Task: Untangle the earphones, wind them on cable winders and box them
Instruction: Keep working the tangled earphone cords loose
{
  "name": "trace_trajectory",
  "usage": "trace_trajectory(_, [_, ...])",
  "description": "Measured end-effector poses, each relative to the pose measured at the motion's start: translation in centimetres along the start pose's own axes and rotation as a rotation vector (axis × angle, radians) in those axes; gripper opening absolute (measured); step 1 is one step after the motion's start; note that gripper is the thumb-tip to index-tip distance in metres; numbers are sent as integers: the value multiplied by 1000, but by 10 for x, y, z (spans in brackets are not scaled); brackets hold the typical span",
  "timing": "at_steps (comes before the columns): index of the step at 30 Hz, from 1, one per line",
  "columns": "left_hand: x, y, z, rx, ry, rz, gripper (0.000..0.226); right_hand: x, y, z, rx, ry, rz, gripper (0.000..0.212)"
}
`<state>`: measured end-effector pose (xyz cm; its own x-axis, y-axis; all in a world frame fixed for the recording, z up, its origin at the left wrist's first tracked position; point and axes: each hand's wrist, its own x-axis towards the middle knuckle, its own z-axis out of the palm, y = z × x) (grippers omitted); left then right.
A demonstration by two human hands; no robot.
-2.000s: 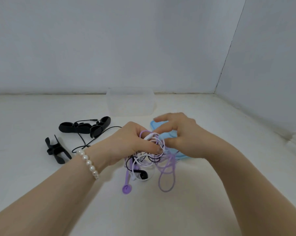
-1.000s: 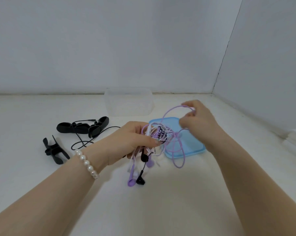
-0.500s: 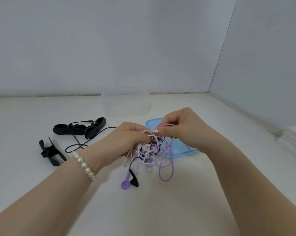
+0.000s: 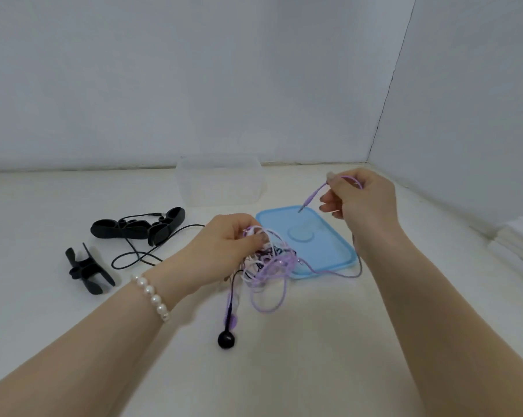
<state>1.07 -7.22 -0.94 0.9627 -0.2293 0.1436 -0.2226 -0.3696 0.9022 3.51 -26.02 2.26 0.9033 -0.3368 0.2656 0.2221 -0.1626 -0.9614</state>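
My left hand (image 4: 224,251) grips a tangle of purple, white and black earphone cables (image 4: 269,263) just above the table. A black earbud (image 4: 226,339) and a purple one hang below it. My right hand (image 4: 362,200) is raised to the right and pinches the purple cable near its plug (image 4: 306,203); the purple cable runs slack from there down to the tangle. Black cable winders (image 4: 137,227) lie at the left, with a black earphone cable (image 4: 140,257) among them. A separate black winder (image 4: 87,269) lies further left. The clear box (image 4: 219,183) stands at the back.
The box's blue lid (image 4: 323,251) lies flat on the white table (image 4: 284,371) under and between my hands. Walls close off the back and the right side. A stack of white sheets (image 4: 521,236) sits at the right edge.
My right hand has pulled away up and to the right, drawing the purple plug end out of the tangle. The left hand has kept its hold on the bundle.
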Motion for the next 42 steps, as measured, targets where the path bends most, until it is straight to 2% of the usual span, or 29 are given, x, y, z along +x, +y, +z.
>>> trace_trajectory(5, [7,-4,-6,-17,172,-22,24,17,9,-18,-258,122,-39,19])
trace_trajectory(9, [9,-4,-11,-131,246,-15,21,12,12,-14,-822,-114,75,6])
trace_trajectory(11, [7,-2,-12,-158,239,23,19,9,13,-8,-971,-182,80,27])
trace_trajectory(12, [6,-1,-12,-172,225,49,18,6,11,-5,-936,-162,10,33])
trace_trajectory(14, [5,0,-12,-184,203,96,16,0,4,-2,-671,-136,-180,30])
trace_trajectory(15, [5,0,-12,-181,199,110,16,-5,-1,-1,-488,-192,-212,26])
trace_trajectory(17, [5,-1,-13,-166,200,129,19,-14,-12,1,-212,-422,-147,24])
trace_trajectory(19, [6,-1,-13,-164,205,126,24,-19,-16,3,-201,-621,-90,13])
trace_trajectory(20, [6,0,-14,-180,204,112,25,-19,-15,4,-235,-682,-75,8])
trace_trajectory(22, [5,3,-15,-239,191,65,26,-19,-12,3,-263,-733,-51,11])
trace_trajectory(25, [5,6,-18,-341,130,-1,9,-17,-11,-3,-179,-717,-37,19])
trace_trajectory(29, [-2,10,-20,-286,40,56,23,-13,-13,-5,-66,-604,-43,20])
trace_trajectory(31, [-6,14,-18,-218,63,87,26,-13,-14,-5,-21,-560,-48,25])
trace_trajectory(34, [-7,17,-16,-209,124,121,13,-11,-15,-4,24,-485,-42,30])
trace_trajectory(39, [-9,19,-15,-210,130,141,20,-9,-14,-3,28,-439,-55,42])
trace_trajectory(42, [-10,20,-14,-220,130,145,20,-10,-15,-3,1,-424,-68,39])
